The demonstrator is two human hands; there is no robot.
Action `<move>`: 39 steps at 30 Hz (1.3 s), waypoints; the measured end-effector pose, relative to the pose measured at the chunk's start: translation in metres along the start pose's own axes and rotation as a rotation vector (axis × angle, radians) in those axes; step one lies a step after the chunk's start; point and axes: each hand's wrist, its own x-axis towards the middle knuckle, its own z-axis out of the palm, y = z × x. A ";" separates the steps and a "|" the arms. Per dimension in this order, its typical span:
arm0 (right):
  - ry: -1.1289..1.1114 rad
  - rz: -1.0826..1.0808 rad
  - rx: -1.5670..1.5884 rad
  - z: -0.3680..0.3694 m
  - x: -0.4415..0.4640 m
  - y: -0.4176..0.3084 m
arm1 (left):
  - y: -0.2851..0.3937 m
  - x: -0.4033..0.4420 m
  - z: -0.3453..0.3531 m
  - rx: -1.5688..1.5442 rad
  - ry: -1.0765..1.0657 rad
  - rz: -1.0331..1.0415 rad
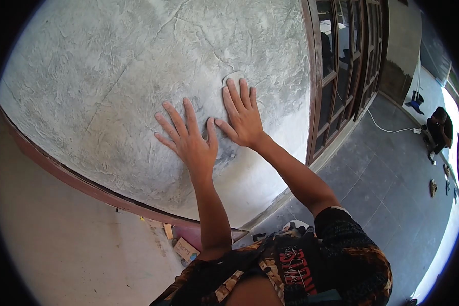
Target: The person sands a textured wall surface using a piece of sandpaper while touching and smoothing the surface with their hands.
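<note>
My left hand (188, 138) lies spread against the rough grey plastered wall (112, 66), with nothing under it that I can see. Beside it, my right hand (243, 116) presses a pale pad (233, 77) with a rounded edge flat to the wall. Most of that pad is hidden beneath the fingers, so its exact kind cannot be made out. The thumbs of both hands are close together. Around them the plaster shows darker grey smudges, and a smoother whitish patch lies below the right hand.
A brown wooden-framed window (336, 76) borders the wall on the right. Below the wall runs a reddish-brown edge (86, 183), with a cardboard box (186, 250) near it. A person (438, 130) squats on the grey tiled floor (377, 178), near a white cable (387, 130) and sandals (433, 188).
</note>
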 end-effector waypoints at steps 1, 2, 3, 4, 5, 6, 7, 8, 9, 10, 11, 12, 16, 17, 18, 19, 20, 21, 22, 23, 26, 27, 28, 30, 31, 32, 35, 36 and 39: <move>-0.005 0.011 -0.003 0.005 -0.008 0.000 | 0.000 0.000 0.000 0.000 0.005 0.004; -0.009 0.016 -0.008 0.011 -0.017 0.003 | 0.000 0.000 0.001 -0.002 0.015 0.005; -0.022 0.020 -0.001 0.023 -0.044 0.006 | -0.001 -0.001 0.000 0.000 0.016 0.004; -0.023 0.015 0.002 0.029 -0.063 0.006 | -0.003 -0.002 0.000 0.000 0.006 0.021; -0.058 0.047 -0.009 0.026 -0.069 -0.001 | -0.005 -0.002 -0.001 0.002 -0.004 0.037; -0.089 0.076 -0.023 0.025 -0.069 -0.002 | -0.006 -0.001 -0.001 0.003 0.004 0.034; -0.005 0.076 -0.008 0.031 -0.059 0.001 | -0.006 -0.002 0.000 0.010 -0.002 0.033; -0.011 0.075 -0.009 0.023 -0.035 -0.004 | -0.006 -0.004 0.000 0.018 -0.016 0.030; 0.016 0.065 -0.009 0.014 -0.010 -0.008 | -0.004 -0.005 -0.001 0.017 -0.021 0.024; 0.044 0.056 -0.008 0.010 0.001 -0.009 | -0.003 -0.004 -0.001 0.017 -0.025 0.018; 0.037 0.043 -0.004 0.013 -0.002 -0.007 | -0.003 -0.003 -0.002 0.018 -0.027 0.012; 0.033 0.045 -0.001 0.019 -0.017 -0.005 | -0.004 -0.004 -0.002 0.020 -0.032 0.011; -0.098 0.070 -0.002 0.040 -0.083 0.002 | -0.008 -0.006 -0.003 0.029 -0.040 0.043; -0.032 0.085 -0.001 0.037 -0.068 -0.001 | -0.007 -0.005 -0.001 0.044 -0.049 0.060; 0.032 0.106 0.000 0.032 -0.051 -0.006 | -0.006 -0.004 0.000 0.039 -0.046 0.063; 0.069 0.107 0.010 0.023 -0.024 -0.009 | -0.005 -0.004 0.001 0.034 -0.024 0.047; 0.067 0.108 0.008 0.018 -0.016 -0.008 | -0.003 -0.005 0.002 0.030 -0.004 0.029; 0.042 0.094 0.001 0.015 -0.010 -0.008 | -0.003 -0.005 0.002 0.029 -0.006 0.027; 0.017 0.081 -0.005 0.014 -0.010 -0.008 | -0.003 -0.005 0.002 0.022 -0.009 0.027; 0.001 0.066 0.008 0.019 -0.029 -0.006 | -0.004 -0.005 0.002 0.015 -0.010 0.026; -0.111 0.130 0.007 0.026 -0.080 -0.018 | -0.004 -0.005 0.000 0.031 -0.022 0.025; -0.085 0.131 0.001 0.025 -0.070 -0.017 | -0.003 -0.003 0.001 0.027 -0.014 0.031; -0.080 0.132 -0.004 0.027 -0.055 -0.011 | -0.003 -0.003 0.001 0.033 -0.018 0.023; 0.009 0.131 0.002 0.005 0.000 -0.010 | -0.002 -0.005 0.002 0.045 -0.032 0.013; 0.005 0.132 0.001 0.000 0.010 -0.011 | -0.003 -0.005 0.002 0.052 -0.031 0.024; 0.002 0.133 0.006 0.004 0.002 -0.014 | -0.004 -0.005 0.002 0.059 -0.031 0.032; -0.085 0.168 0.090 0.030 -0.060 -0.032 | -0.006 -0.006 0.002 0.048 -0.032 0.045; -0.152 0.206 0.102 0.031 -0.070 -0.042 | -0.007 -0.007 0.002 0.048 -0.030 0.049; -0.113 0.184 0.040 0.025 -0.033 -0.026 | -0.006 -0.007 0.003 0.042 -0.044 0.041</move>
